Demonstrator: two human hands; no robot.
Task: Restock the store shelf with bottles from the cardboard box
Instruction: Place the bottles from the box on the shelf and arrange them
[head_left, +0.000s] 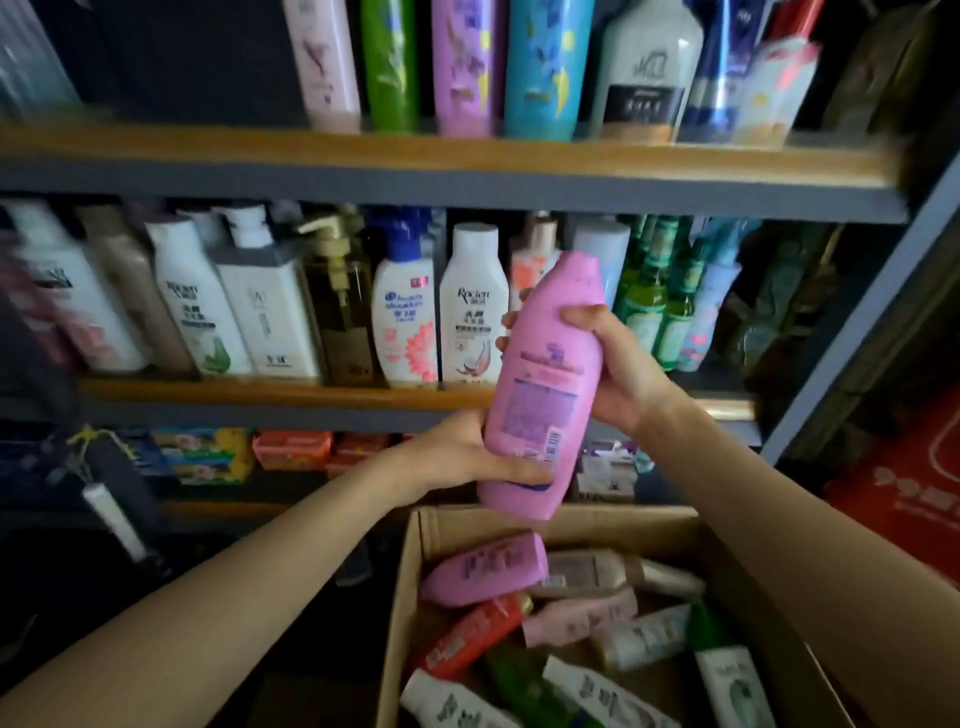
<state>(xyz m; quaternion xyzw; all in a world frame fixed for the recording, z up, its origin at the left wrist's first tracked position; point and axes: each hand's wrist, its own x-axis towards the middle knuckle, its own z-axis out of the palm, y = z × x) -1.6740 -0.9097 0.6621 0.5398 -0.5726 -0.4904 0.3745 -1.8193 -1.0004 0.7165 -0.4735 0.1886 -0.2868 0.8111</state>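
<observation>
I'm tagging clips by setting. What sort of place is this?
Most likely a small shop's toiletries aisle: shelves packed with shampoo bottles, and an open cardboard box of stock below the pink bottle held in both hands.

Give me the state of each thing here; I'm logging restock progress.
pink bottle: upright, slightly tilted, held above the box
left hand: grips its base
right hand: grips its upper part
cardboard box: open, bottles lying inside
middle shelf: stocked with upright bottles

The middle shelf (260, 392) carries a crowded row of upright bottles; left of the white Roclen bottle (474, 306) stands a pump bottle (337, 306), right of it green bottles (660, 306)
</observation>
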